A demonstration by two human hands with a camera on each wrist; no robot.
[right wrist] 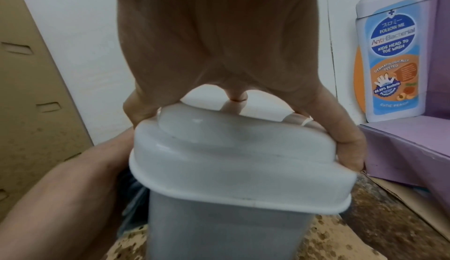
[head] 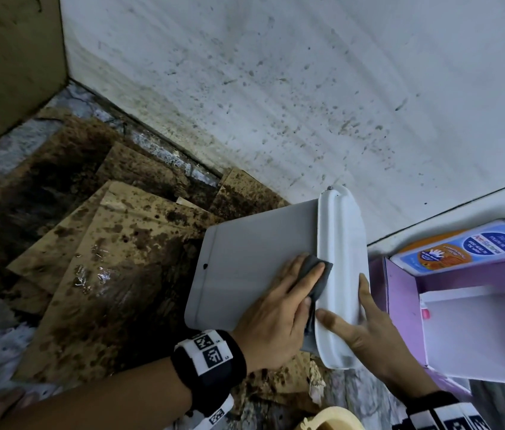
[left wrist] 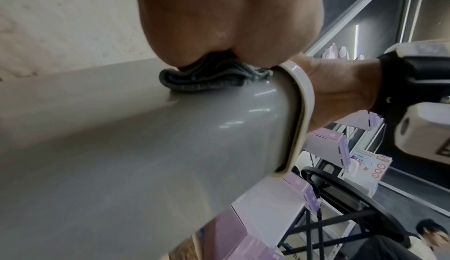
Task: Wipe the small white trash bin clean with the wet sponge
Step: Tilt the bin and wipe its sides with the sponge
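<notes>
Wiping the trash bin (head: pixel 251 262), tipped on its side at lower centre of the head view.

My left hand (head: pixel 271 318) presses the sponge (head: pixel 317 274) flat-fingered beside the lid (head: pixel 342 274); my right hand (head: pixel 366 330) clamps that lid. Wet plastic could slip, dropping the bin onto the stained cardboard (head: pixel 89 274).

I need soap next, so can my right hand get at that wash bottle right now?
Probably not yet: the right hand is gripping the bin's lid. The wash bottle lies close beside it, unobstructed, once you let go.
</notes>
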